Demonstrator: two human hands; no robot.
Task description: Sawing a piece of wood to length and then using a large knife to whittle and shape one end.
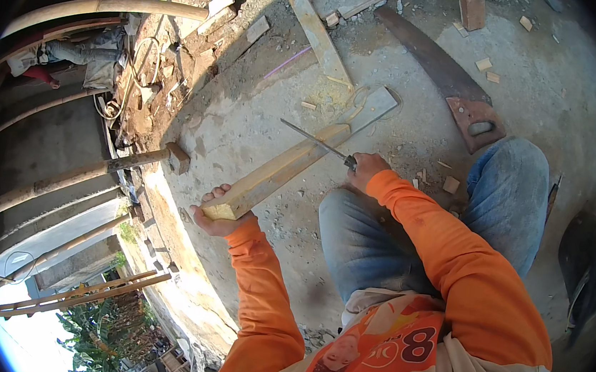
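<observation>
My left hand grips the near end of a pale square wooden stick, which slants up and away to rest on a flat board on the concrete floor. My right hand is closed around the dark handle of a long thin blade. The blade lies across the upper part of the stick, its tip pointing left. I crouch over the work in blue jeans and orange sleeves.
A rusty hand saw lies on the concrete to the upper right. A long plank, small wood offcuts and rubble lie around. The slab's open edge drops off at left, with bamboo poles below.
</observation>
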